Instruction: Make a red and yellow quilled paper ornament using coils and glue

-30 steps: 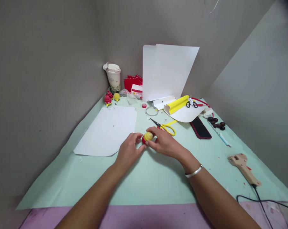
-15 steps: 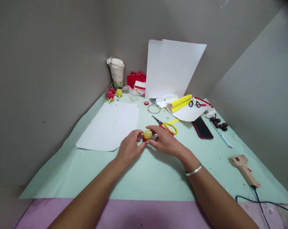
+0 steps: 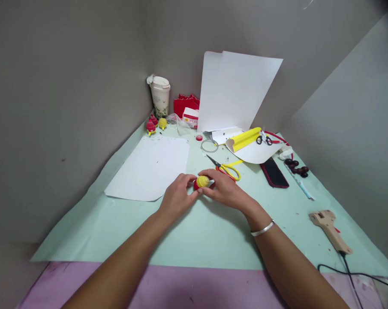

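A small yellow and red ridged ornament (image 3: 202, 182) is pinched between my two hands, above the pale green sheet (image 3: 209, 240). My left hand (image 3: 178, 192) closes its fingers on the red end, at the left. From the other side, my right hand (image 3: 223, 187) grips the yellow part with thumb and fingertips. The ornament lies tilted, its yellow tip turned to the right. Just beyond my right hand are yellow-handled scissors (image 3: 230, 171) with dark blades, partly over something red. A large white paper sheet (image 3: 148, 169) lies to the left of my hands.
Similar red ornaments (image 3: 150, 127) and a yellow one (image 3: 162, 123) stand near a lidded cup (image 3: 160, 96). On the right are a phone (image 3: 275, 173), dark round beads (image 3: 296, 168) and a corded glue gun (image 3: 330, 229). Behind lie a yellow roll (image 3: 245, 139) and small black-handled scissors (image 3: 263, 140).
The ornament has turned between my fingers: its yellow tip faced upward and toward me, and now points right. The whole view has shifted slightly.
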The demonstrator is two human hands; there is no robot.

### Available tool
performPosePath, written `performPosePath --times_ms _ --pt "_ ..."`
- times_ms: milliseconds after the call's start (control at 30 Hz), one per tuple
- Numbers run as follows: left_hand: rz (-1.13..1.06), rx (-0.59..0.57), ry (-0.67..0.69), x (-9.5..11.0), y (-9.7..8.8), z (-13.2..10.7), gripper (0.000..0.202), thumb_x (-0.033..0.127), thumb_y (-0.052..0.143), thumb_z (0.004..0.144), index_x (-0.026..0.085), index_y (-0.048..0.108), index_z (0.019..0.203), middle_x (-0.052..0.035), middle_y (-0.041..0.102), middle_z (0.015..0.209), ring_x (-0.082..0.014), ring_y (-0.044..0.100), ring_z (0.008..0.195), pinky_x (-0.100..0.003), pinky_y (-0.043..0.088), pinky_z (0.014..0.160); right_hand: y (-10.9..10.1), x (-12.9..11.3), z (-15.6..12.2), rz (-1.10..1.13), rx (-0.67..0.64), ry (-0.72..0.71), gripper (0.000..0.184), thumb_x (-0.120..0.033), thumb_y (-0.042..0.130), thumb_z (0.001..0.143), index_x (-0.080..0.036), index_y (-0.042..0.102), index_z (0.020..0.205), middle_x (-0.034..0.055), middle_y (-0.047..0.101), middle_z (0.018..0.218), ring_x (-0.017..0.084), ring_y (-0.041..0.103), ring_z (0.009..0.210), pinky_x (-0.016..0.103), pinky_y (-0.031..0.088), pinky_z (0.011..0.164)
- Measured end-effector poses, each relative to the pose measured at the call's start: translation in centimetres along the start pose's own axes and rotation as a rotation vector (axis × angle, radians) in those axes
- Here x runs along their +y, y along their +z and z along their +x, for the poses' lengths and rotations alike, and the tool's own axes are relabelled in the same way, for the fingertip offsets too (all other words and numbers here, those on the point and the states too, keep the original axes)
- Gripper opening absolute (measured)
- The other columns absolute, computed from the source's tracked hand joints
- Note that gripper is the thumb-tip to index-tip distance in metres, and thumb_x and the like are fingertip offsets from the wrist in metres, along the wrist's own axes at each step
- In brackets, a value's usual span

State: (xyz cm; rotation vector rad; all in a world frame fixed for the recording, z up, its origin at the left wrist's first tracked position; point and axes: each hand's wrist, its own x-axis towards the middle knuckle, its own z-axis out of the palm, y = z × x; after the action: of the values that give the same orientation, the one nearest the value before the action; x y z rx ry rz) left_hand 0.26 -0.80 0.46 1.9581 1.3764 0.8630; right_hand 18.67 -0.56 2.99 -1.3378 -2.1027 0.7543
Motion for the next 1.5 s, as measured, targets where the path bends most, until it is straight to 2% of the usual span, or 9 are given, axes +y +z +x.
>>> performPosePath --times_ms 133,300,400,533,700,900,1033,1267,1500 --pt "-0.108 0.021 -0.012 0.5 -0.8 0.0 0.026 0.035 0.065 0.08 0.024 0.061 0.103 -0.005 0.066 0.109 -0.0225 0.064 0.098 -0.038 0.05 0.088 -0.6 0.1 0.1 0.111 0.064 0.035 0.041 -0.033 0.07 0.08 -0.022 0.061 0.118 0.0067 0.059 0.108 0.02 0.059 0.098 0.03 0.053 0.076" --pt "-0.273 0.028 -0.056 0.5 -1.3 0.0 0.029 0.029 0.065 0.078 0.024 0.058 0.106 -0.0045 0.069 0.11 -0.0231 0.064 0.106 -0.042 0.048 0.098 -0.8 1.3 0.3 0.422 0.019 0.163 0.047 -0.039 0.07 0.079 -0.024 0.058 0.122 0.0024 0.061 0.099 0.015 0.059 0.079 0.028 0.051 0.068" --pt "-0.31 0.033 -0.058 0.2 -1.4 0.2 0.031 0.029 0.066 0.077 0.022 0.058 0.106 -0.0058 0.068 0.111 -0.023 0.065 0.104 -0.043 0.048 0.099 -0.3 2.0 0.3 0.558 -0.008 0.207 0.046 -0.035 0.07 0.078 -0.023 0.056 0.12 0.0021 0.064 0.101 0.016 0.061 0.085 0.029 0.051 0.072" --pt "-0.352 0.028 -0.08 -0.1 -1.7 0.6 0.037 0.032 0.066 0.076 0.021 0.06 0.11 -0.0084 0.065 0.117 -0.0226 0.066 0.101 -0.041 0.051 0.095 0.6 2.2 0.4 0.633 -0.027 0.191 0.043 -0.03 0.073 0.074 -0.022 0.055 0.114 0.0039 0.064 0.11 0.017 0.062 0.093 0.029 0.052 0.075" --pt "-0.319 0.028 -0.041 -0.1 -2.4 0.9 0.041 0.036 0.067 0.076 0.019 0.062 0.113 -0.0095 0.066 0.116 -0.0243 0.065 0.099 -0.041 0.051 0.092 1.6 1.9 0.6 0.562 -0.047 0.12 0.04 -0.029 0.073 0.075 -0.021 0.055 0.11 0.0048 0.064 0.109 0.018 0.061 0.098 0.03 0.05 0.08" --pt "-0.217 0.024 -0.035 0.1 -2.8 0.9 0.039 0.038 0.067 0.078 0.022 0.064 0.114 -0.0069 0.067 0.117 -0.0247 0.064 0.103 -0.04 0.049 0.095 2.5 1.9 0.7 0.387 0.043 0.057 0.04 -0.033 0.075 0.074 -0.02 0.058 0.108 0.004 0.062 0.107 0.016 0.057 0.09 0.028 0.048 0.075" --pt "-0.226 0.012 -0.009 -0.2 -2.6 0.9 0.039 0.037 0.067 0.078 0.021 0.064 0.113 -0.0072 0.064 0.118 -0.0247 0.064 0.106 -0.04 0.05 0.096 2.9 2.3 0.7 0.356 0.037 0.062 0.039 -0.034 0.075 0.074 -0.019 0.06 0.107 0.0024 0.064 0.098 0.015 0.056 0.085 0.028 0.047 0.073" --pt "-0.084 -0.014 0.054 -0.5 -1.8 1.1 0.036 0.035 0.065 0.079 0.023 0.064 0.113 -0.0052 0.061 0.113 -0.0234 0.065 0.101 -0.04 0.052 0.094 3.1 2.4 0.7 0.309 0.036 0.046 0.038 -0.039 0.073 0.075 -0.02 0.061 0.106 0.0012 0.065 0.096 0.015 0.057 0.083 0.029 0.046 0.073" --pt "-0.097 -0.031 0.031 -0.7 -1.5 1.1 0.047 0.035 0.067 0.077 0.021 0.058 0.122 -0.0075 0.064 0.121 -0.0248 0.065 0.105 -0.041 0.051 0.096 3.2 2.5 0.8 0.266 0.056 0.046 0.036 -0.037 0.071 0.077 -0.02 0.061 0.107 0.0014 0.065 0.096 0.015 0.057 0.082 0.028 0.046 0.071"
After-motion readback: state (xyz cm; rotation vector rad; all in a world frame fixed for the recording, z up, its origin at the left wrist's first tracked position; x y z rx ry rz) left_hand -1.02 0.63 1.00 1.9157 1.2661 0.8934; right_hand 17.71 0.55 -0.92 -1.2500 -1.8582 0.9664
